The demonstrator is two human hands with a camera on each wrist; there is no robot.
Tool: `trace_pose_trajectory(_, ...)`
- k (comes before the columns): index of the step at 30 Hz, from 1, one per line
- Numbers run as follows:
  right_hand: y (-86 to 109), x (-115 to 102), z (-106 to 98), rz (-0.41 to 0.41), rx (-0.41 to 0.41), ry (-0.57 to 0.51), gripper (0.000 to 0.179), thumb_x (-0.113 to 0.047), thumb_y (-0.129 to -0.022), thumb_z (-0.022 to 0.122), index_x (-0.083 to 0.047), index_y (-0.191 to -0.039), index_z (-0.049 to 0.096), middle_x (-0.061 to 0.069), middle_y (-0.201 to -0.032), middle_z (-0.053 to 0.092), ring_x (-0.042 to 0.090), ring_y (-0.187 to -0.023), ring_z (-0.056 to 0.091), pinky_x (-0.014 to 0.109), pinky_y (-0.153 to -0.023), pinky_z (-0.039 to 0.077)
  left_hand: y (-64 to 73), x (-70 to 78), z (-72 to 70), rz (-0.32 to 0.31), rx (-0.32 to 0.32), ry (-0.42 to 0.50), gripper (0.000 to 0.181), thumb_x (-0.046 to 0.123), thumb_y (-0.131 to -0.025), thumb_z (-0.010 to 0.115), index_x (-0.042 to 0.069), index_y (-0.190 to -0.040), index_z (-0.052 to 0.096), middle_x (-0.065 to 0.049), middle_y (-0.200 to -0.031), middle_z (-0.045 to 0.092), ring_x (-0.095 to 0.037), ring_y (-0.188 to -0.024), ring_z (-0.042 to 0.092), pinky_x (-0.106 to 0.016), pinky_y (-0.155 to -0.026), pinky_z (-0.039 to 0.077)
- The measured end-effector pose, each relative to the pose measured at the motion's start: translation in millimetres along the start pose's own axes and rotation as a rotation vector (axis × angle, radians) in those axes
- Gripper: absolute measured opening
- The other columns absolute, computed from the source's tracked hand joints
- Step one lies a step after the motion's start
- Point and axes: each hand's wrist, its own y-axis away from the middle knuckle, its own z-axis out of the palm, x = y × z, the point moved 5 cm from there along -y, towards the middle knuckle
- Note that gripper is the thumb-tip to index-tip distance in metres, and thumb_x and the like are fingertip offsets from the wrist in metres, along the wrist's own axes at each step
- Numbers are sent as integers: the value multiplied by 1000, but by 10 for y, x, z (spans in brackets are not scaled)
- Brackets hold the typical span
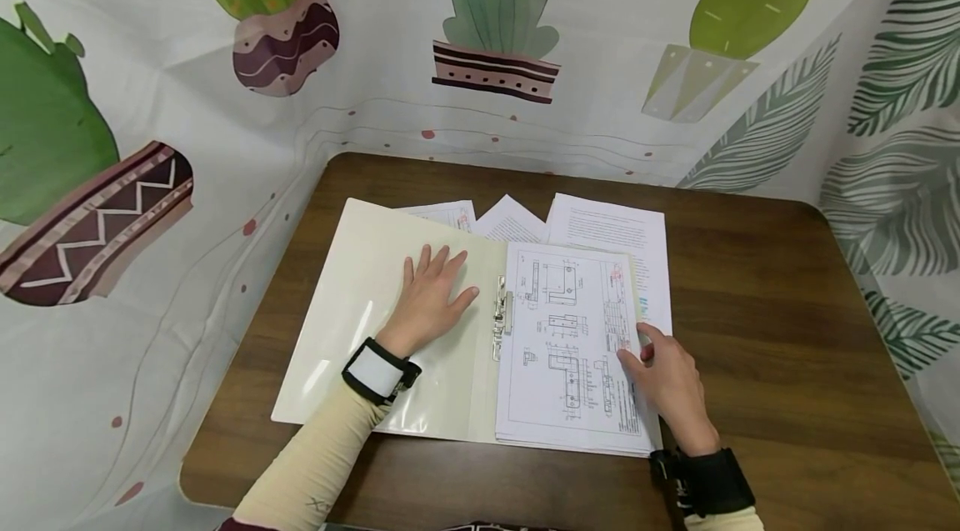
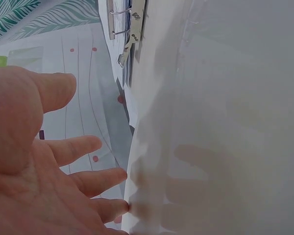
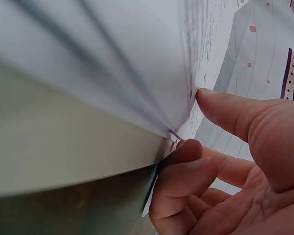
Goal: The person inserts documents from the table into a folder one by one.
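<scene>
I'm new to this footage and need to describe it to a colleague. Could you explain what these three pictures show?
There is no machine here, just a person's two bare hands. The wide picture comes from a camera on the head; the closer ones come from cameras on the left and right wrists. On the wooden table lies an open cream folder with a metal clasp and a stack of sheets, the top one printed with technical drawings. Loose papers show beyond its far edge. The left hand, fingers spread, touches the left cover. The right hand pinches the stack's right edge; how many sheets is unclear.
</scene>
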Motion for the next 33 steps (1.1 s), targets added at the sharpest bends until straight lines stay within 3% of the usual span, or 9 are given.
trace_pose_trajectory(22, 3, -2, -13, -22, -15, 5, 62, -21, -97, 71, 1, -150, 47, 14, -97, 56, 25, -76, 53, 33, -57, 38, -8, 9, 14, -1, 4, -15, 62, 41, -104, 59, 10, -155, 45, -26, -162, 32, -49, -154, 12, -66, -121, 2)
trace_pose_trajectory(28, -1, 1, -120, -23, -12, -8, 61, -25, -99, 68, 1, -150, 46, 17, -99, 58, 26, -78, 56, 33, -58, 41, -8, 28, 17, -6, -3, -8, 61, 41, -104, 58, 10, -155, 45, -26, -163, 31, -48, -154, 10, -66, -121, 0)
trace_pose_trajectory(33, -45, -17, -273, -72, 55, -11, 60, -25, -101, 66, 3, -150, 46, 21, -103, 60, 29, -79, 58, 33, -56, 44, -6, 35, 16, -6, 0, -10, 60, 42, -104, 58, 11, -154, 47, -26, -163, 31, -49, -154, 9, -66, -121, 1)
